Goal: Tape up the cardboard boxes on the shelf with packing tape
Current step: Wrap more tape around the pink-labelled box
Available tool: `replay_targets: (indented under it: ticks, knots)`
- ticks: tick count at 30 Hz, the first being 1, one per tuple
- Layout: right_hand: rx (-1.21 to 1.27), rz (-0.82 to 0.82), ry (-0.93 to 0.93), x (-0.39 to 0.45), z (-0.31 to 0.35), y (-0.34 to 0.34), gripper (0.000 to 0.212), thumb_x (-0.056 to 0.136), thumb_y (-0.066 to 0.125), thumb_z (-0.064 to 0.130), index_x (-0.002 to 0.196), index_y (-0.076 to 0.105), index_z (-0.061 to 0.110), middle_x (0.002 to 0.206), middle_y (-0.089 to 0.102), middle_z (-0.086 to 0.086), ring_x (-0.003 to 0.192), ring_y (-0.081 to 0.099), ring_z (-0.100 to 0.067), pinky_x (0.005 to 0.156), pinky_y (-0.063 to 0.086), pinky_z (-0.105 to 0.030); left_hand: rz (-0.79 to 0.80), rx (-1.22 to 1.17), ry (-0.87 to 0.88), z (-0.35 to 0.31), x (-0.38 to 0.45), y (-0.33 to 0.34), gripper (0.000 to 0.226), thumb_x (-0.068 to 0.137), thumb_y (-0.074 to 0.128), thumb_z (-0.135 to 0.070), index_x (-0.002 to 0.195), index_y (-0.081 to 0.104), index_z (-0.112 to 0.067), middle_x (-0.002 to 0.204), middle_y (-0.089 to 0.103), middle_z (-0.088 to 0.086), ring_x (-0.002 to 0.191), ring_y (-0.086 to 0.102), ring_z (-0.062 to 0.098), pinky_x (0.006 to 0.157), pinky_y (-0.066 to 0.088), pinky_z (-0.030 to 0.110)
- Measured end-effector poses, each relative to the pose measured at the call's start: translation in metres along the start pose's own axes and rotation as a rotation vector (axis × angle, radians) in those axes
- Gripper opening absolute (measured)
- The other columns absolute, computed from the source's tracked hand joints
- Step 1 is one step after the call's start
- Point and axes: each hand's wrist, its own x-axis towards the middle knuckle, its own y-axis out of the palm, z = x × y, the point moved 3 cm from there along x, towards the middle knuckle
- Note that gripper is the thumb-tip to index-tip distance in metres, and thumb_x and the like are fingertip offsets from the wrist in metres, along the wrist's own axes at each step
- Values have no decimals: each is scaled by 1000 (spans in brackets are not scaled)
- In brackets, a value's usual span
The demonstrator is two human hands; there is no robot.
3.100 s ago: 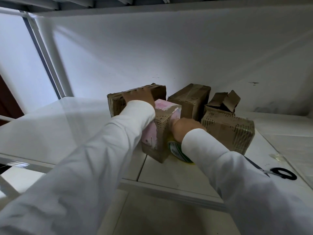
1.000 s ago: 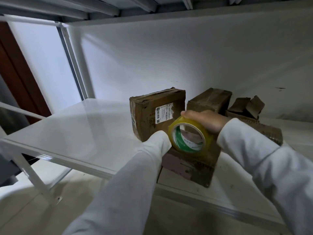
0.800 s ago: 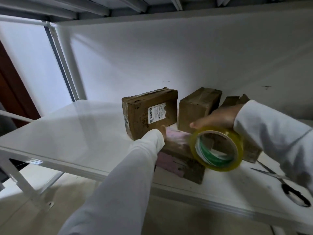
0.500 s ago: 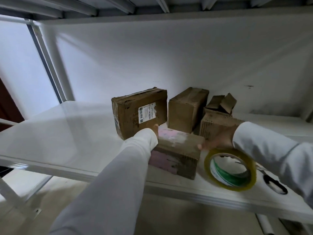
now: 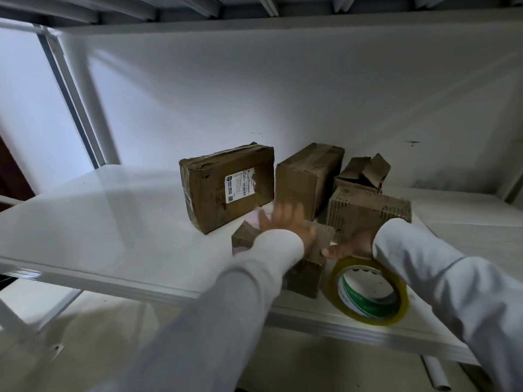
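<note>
Resting at lower right of the frame, the glossy yellow tape roll (image 5: pixel 369 291) (ring-shaped) is pinched by the right hand (image 5: pixel 349 246); left hand (image 5: pixel 285 226) fingers spread over the corrugated box (image 5: pixel 307 268).

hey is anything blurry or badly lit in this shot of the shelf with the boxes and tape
Head view: the left hand is smeared by motion blur over the small box; the labelled box and tape roll stay sharp; light comes from the left, leaving the right side dim; wide-angle bending curves the shelf edges.

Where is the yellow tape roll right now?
In the head view, the tape roll is at the shelf's front right edge, just below the right hand, beside the small pink-and-brown box.
</note>
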Motion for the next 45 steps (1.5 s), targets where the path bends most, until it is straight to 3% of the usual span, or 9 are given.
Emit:
replay_targets:
  ticks: [10, 12, 16, 18, 21, 27, 32, 38, 45]
  knots:
    - [176, 88, -30, -13, -9, -11, 83, 60, 76, 59, 129, 52, 19, 113, 61, -4, 105, 57, -25, 90, 45, -33, 71, -233, -310, 60, 4, -3, 82, 87, 34, -69, 152, 14, -21, 158, 12, 10, 144, 13, 35, 117, 12, 51]
    - [219, 147, -130, -23, 3, -30, 81, 41, 84, 63, 104, 66, 17, 88, 69, -1, 85, 65, -20, 73, 52, -28, 113, -344, -292, 70, 0, -23, 72, 93, 39, -58, 149, 24, -14, 154, 26, 10, 140, 28, 32, 115, 24, 38]
    - [630, 67, -376, -47, 42, -62, 42, 61, 75, 43, 91, 71, 14, 90, 70, -9, 77, 66, -23, 64, 55, -28, 198, -786, -286, 70, -16, -51, 26, 103, 39, -23, 115, 54, -7, 126, 50, 17, 108, 51, 29, 79, 39, 27]
    - [942, 100, -492, -51, 58, -64, 32, 59, 66, 38, 75, 77, 12, 80, 70, -9, 72, 64, -23, 62, 55, -27, 66, -925, -248, 67, -16, -50, 18, 101, 44, -18, 85, 52, -15, 99, 53, 10, 81, 50, 18, 68, 38, 25]
    - [1140, 147, -618, -46, 83, -58, 25, 64, 66, 27, 77, 74, 7, 74, 71, -7, 62, 67, -16, 59, 58, -27, -190, -1115, -281, 72, 4, -40, 33, 99, 48, -21, 128, 52, -8, 134, 51, 14, 124, 47, 26, 101, 35, 29]
    - [1065, -100, -601, -22, 117, -46, 24, 94, 52, 24, 81, 60, 5, 56, 66, -2, 45, 60, -10, 47, 51, -20, -242, -1354, -527, 92, 17, -45, 40, 99, 37, -29, 119, 59, -2, 115, 60, 14, 97, 55, 28, 77, 39, 29]
    - [1002, -249, -581, -4, 140, -38, 29, 91, 55, 32, 76, 62, 8, 52, 65, 1, 44, 59, -9, 54, 52, -22, -445, -1297, -271, 92, -19, -51, 30, 94, 44, -30, 112, 60, -14, 109, 62, 2, 99, 55, 21, 82, 40, 37]
    - [995, -331, -581, 4, 140, -32, 32, 88, 57, 40, 75, 65, 11, 55, 67, 0, 48, 61, -11, 75, 55, -35, -398, -904, 54, 70, -39, -22, 144, 43, 80, -60, 149, -13, -28, 155, 15, -3, 142, 22, 16, 115, 25, 34]
    - [811, -378, -504, -9, 139, -38, 54, 85, 49, 60, 87, 67, 9, 64, 71, -5, 68, 66, -25, 92, 51, -47, -411, -1040, -67, 78, -20, -10, 144, 35, 78, -58, 148, -8, -31, 153, 24, 0, 139, 30, 21, 112, 32, 43]
